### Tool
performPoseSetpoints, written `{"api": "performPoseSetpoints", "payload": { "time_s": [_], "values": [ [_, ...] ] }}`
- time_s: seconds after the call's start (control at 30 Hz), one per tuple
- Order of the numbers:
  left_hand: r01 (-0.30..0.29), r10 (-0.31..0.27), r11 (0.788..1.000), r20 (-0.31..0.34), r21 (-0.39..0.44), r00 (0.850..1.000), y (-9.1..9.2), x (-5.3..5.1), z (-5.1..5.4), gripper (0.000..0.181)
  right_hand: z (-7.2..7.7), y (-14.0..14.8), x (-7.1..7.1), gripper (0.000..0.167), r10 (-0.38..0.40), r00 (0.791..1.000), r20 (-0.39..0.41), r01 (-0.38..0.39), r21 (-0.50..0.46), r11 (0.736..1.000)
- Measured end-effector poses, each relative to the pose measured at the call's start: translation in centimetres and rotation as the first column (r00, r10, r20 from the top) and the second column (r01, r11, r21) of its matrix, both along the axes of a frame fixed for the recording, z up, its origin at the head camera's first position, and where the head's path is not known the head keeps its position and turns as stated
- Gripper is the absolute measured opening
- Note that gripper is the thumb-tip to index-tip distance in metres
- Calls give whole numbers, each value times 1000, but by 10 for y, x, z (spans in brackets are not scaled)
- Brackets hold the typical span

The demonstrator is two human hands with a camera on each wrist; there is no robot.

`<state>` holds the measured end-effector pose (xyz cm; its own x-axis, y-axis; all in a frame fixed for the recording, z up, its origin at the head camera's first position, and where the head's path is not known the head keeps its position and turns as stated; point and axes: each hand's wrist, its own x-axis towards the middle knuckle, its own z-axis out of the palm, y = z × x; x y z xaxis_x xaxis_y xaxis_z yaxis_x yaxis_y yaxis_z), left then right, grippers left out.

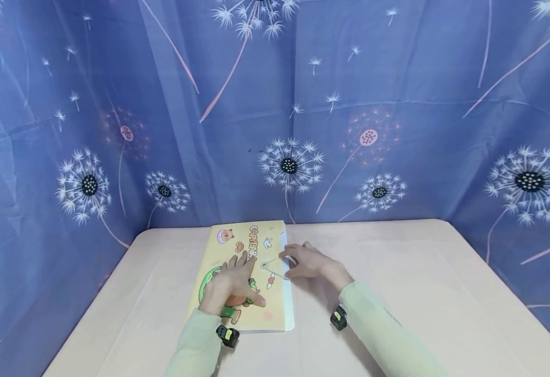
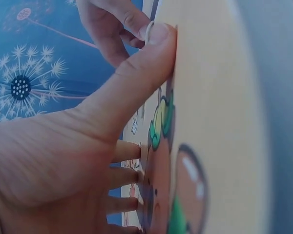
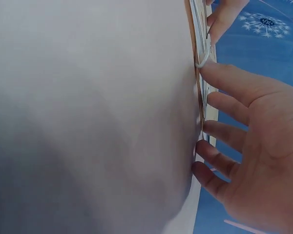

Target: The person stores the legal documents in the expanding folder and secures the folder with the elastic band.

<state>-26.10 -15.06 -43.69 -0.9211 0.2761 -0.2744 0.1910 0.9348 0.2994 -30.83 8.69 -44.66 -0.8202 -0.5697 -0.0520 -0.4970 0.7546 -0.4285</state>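
Note:
A yellow booklet-like folder (image 1: 275,309) with cartoon capybaras and lettering on its cover lies on the table, a pale strip showing along its right edge. My left hand (image 1: 232,285) rests on the cover with fingers spread and thumb out to the side. At the right edge, the curled thumb and fingers of my right hand (image 1: 306,261) hold a thin white cord loop (image 1: 275,273). The cord runs taut in a V from a small round button (image 1: 264,266) on the cover. In the right wrist view the cord (image 3: 203,61) bends at the thumb tip.
The folder lies on a pale tabletop (image 1: 397,272). A blue dandelion-print cloth (image 1: 331,157) hangs behind and at both sides of the table. Each wrist wears a small black camera (image 1: 228,335).

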Motion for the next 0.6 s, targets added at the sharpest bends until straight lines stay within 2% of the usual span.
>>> {"api": "performPoseSetpoints", "payload": {
  "time_s": [0.17,0.33,0.5,0.6],
  "values": [
    [20,-18,999,-69,34,997,-1,-6,0,114,2,4,-1,57,30,998,-54,-30,14,999],
    [33,-26,998,-119,59,993,-2,-14,-2,97,5,11,-1,58,51,997,-66,-52,-22,998],
    [33,-17,992,-131,120,991,-5,-20,-3,81,5,22,5,60,2,997,-83,-9,-83,996],
    [41,-15,988,-174,148,985,-10,-23,-4,76,5,32,9,63,-56,992,-117,42,-116,992]
  ]
}}
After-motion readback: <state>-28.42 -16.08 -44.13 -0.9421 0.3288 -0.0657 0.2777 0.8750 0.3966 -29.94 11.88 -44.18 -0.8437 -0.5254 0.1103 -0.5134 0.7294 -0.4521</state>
